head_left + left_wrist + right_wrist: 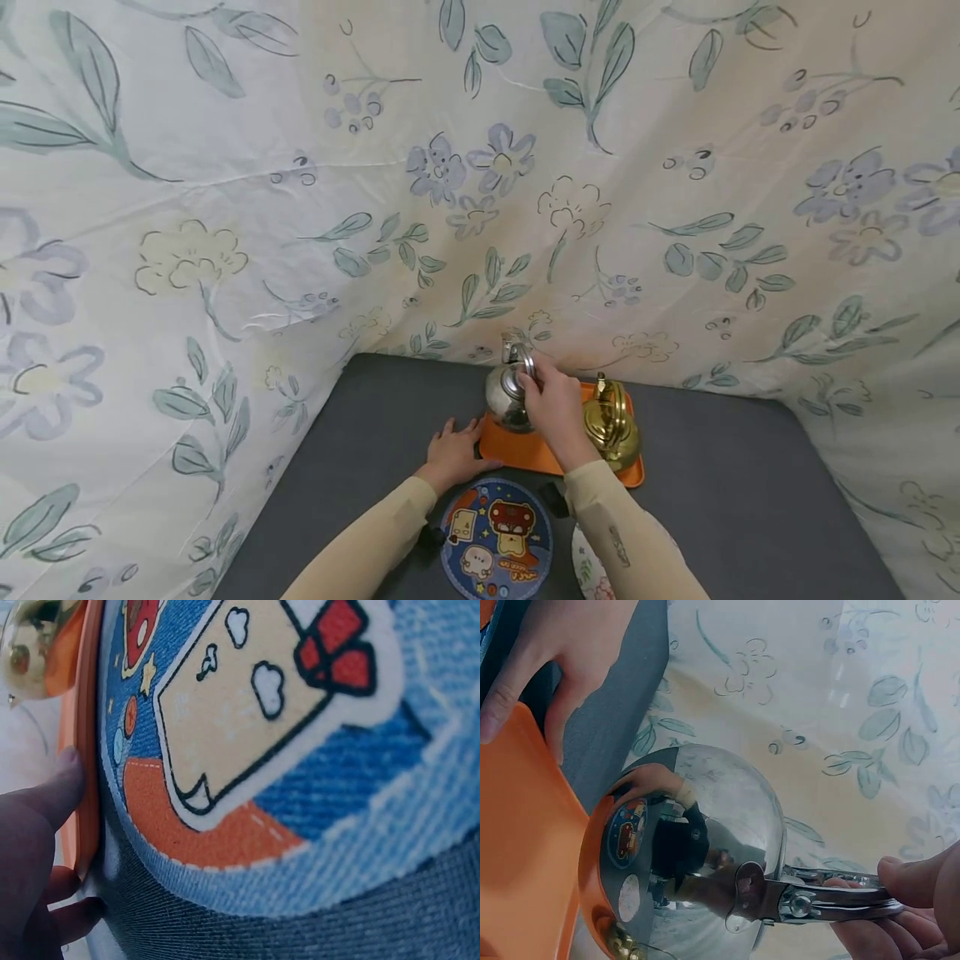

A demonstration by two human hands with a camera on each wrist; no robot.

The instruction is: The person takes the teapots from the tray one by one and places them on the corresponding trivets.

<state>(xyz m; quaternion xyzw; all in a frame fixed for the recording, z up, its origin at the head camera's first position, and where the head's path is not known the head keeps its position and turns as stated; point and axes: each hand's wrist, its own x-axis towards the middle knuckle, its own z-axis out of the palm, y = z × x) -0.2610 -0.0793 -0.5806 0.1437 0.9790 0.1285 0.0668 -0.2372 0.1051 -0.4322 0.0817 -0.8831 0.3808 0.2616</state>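
My right hand (pixel 555 410) grips the handle (pixel 832 900) of a shiny silver kettle (pixel 504 402) near the back left of an orange tray (pixel 521 450). In the right wrist view the round kettle body overlaps the tray's edge and mirrors the room. Down at the tray's front left corner is my left hand (pixel 452 454), fingers spread, thumb at the rim. The left wrist view shows that thumb against the tray's side (pixel 88 787). On the right part of the tray stands a gold kettle (pixel 621 433), its handle upright.
A round blue mat (pixel 497 537) with cartoon figures lies in front of the tray. Partly hidden under my right forearm is a white floral plate (pixel 587 567). The dark grey table (pixel 735 492) ends at a floral curtain (pixel 480 208) behind and at the sides.
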